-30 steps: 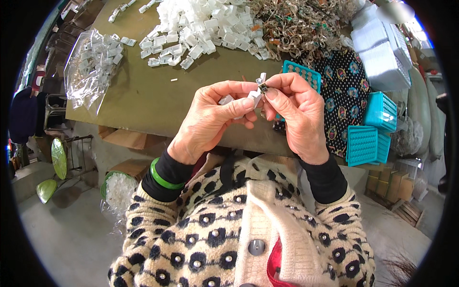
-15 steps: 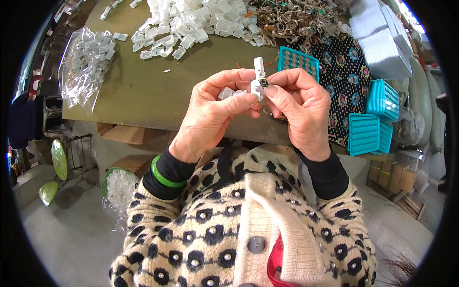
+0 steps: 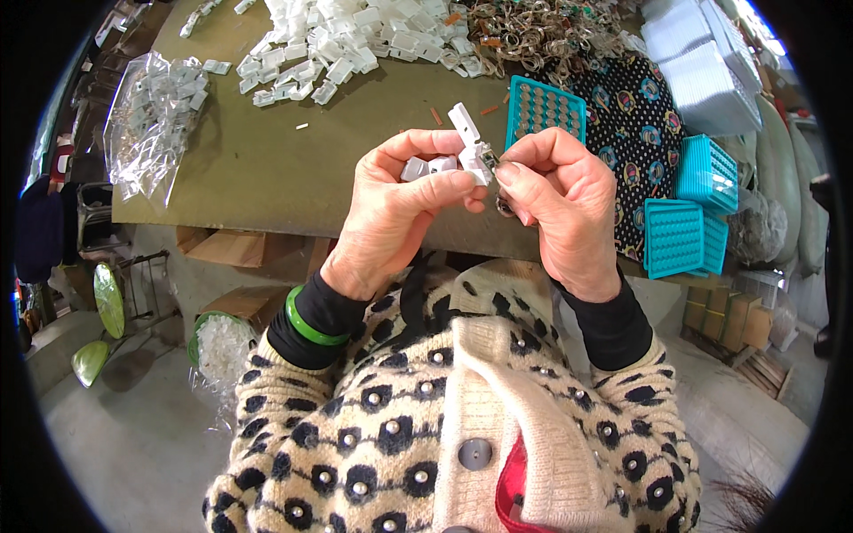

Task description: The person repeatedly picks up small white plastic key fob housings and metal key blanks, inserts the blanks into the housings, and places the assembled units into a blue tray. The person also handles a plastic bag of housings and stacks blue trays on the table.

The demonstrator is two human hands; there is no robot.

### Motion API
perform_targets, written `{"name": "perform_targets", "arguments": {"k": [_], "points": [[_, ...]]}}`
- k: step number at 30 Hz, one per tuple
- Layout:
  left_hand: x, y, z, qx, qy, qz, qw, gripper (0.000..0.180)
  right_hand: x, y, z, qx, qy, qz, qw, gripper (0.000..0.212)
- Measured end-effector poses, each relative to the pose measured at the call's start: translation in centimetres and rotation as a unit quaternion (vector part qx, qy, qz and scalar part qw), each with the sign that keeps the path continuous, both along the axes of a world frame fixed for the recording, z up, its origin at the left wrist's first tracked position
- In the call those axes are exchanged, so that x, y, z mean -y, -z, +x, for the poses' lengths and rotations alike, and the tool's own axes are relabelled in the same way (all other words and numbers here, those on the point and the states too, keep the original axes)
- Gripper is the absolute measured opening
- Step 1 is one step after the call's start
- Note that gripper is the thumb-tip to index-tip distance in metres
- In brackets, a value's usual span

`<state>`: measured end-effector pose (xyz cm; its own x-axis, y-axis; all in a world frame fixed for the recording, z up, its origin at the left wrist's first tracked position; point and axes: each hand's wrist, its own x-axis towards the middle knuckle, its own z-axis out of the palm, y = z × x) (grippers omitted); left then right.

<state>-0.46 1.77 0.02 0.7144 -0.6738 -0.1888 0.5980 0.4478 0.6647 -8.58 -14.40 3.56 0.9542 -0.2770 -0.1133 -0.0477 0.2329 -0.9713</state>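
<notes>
My left hand [image 3: 378,209] pinches a small white plastic casing [image 3: 464,124], its long lid standing up at an angle. Further white plastic pieces [image 3: 414,169] are tucked in the same hand's fingers. Thumb and forefinger of my right hand [image 3: 573,200] close on a tiny electronic part [image 3: 490,160] at the casing's right edge. Below those fingertips hangs a small round metallic piece [image 3: 505,207]; whether it joins the electronic part by wire I cannot tell. Both hands are raised over the near edge of the olive-green table [image 3: 267,169].
Beyond my hands lie a heap of white casings [image 3: 355,40] and a tangle of wired parts [image 3: 551,31]. A turquoise tray [image 3: 514,111] holds round metallic discs. More turquoise trays [image 3: 673,240], white stacked trays [image 3: 702,71] and a clear bag of parts [image 3: 160,124] stand at the sides.
The white casing has tipped so its lid leans left. My right fingertips have shifted slightly right, and the round metallic piece now shows below them.
</notes>
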Motion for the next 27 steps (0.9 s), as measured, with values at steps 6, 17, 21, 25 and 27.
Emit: {"name": "perform_targets", "arguments": {"k": [6,17,21,25,27], "points": [[0.1,0.5,-0.5,0.043,-0.037,-0.003,0.998,0.025,-0.3,-0.9,-0.1,-0.045,-0.023,-0.012,0.999,0.012],[0.0,0.2,-0.8,0.066,-0.063,0.028,0.995,0.019,-1.9,1.1,0.0,0.204,0.060,-0.422,0.881,0.023],[0.0,0.1,-0.9,0.041,-0.084,0.059,0.994,0.018,-2.8,2.1,-0.2,0.188,0.100,-0.451,0.866,0.026],[0.2,0.2,-1.0,0.036,-0.109,0.074,0.991,0.019,-3.1,2.7,-0.4,0.171,0.116,-0.509,0.835,0.027],[0.3,0.3,-1.2,0.040,-0.121,0.074,0.989,0.018,-3.1,2.8,-0.4,0.165,0.117,-0.528,0.825,0.026]]}}
